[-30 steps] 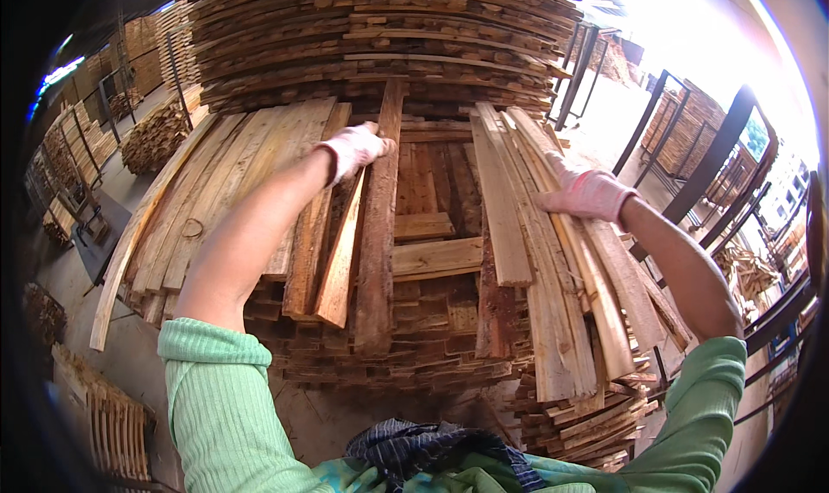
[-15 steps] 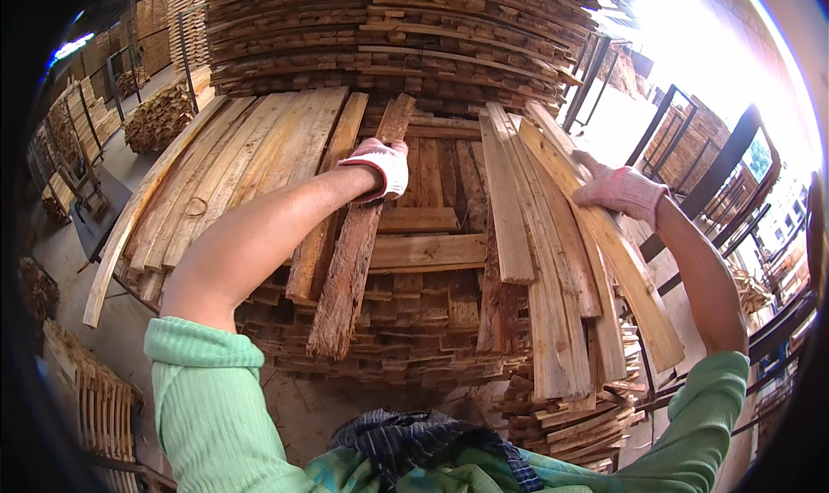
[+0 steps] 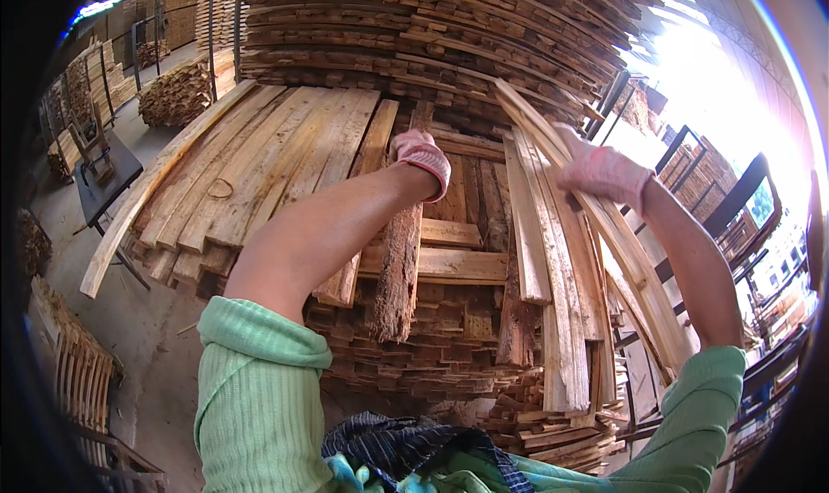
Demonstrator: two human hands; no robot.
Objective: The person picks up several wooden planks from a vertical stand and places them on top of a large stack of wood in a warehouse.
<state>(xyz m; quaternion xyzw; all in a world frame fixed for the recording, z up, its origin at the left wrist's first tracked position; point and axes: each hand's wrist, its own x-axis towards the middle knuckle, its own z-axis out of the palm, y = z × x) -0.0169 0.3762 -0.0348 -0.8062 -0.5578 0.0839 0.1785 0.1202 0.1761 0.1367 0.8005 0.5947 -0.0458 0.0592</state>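
Note:
My left hand (image 3: 418, 158), in a pink-and-white knit glove, is closed around a narrow rough board with bark along it (image 3: 400, 268). That board lies lengthwise over the gap in the middle of the stack, its near end overhanging the front. On the right, my right hand (image 3: 600, 169), gloved alike, grips a long pale board (image 3: 626, 243) at its outer side, fingers partly hidden. This board slants, its far end standing over the other boards. Beneath it several loose boards (image 3: 561, 320) lie side by side. Left of my left hand runs a row of pale planks (image 3: 259, 165).
A tall stack of layered boards (image 3: 432, 35) rises directly behind. Crosswise boards (image 3: 458, 267) show in the middle gap. A dark metal frame (image 3: 717, 191) stands at the right. More wood piles (image 3: 177, 96) and a dark bench (image 3: 108, 173) are at the left.
The near end of the bark-edged board has swung right, with my left hand still on it. My right hand has shifted its pale board, whose far end now reaches farther left and back.

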